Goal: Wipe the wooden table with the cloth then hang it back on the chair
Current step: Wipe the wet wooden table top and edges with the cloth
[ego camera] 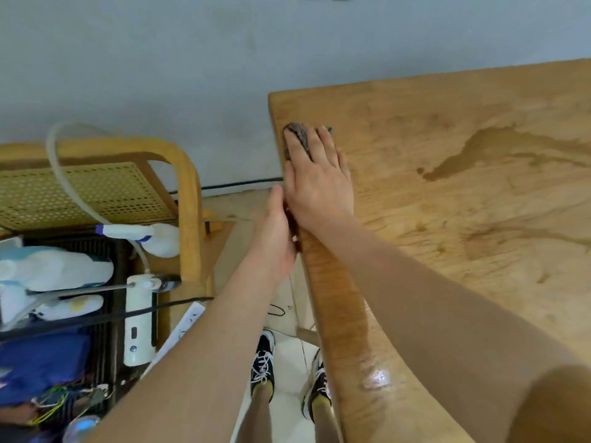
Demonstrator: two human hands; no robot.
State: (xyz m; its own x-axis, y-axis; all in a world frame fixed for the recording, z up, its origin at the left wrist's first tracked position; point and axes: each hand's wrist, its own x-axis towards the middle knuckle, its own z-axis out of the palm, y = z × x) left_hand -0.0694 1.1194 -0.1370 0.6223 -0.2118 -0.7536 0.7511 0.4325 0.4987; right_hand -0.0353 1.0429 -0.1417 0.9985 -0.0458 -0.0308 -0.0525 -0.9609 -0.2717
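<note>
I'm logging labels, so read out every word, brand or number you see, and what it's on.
None can be read.
Too blurred: print on the white and blue packs.
Too small: marks on the power strip.
No lettering shows on the spray bottle or wooden table.

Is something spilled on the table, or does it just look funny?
Yes. A dark, wet-looking streak spreads across the wooden table, to the right of the right hand pressing the cloth flat. A shiny wet spot also glistens on the table's near edge.
</note>
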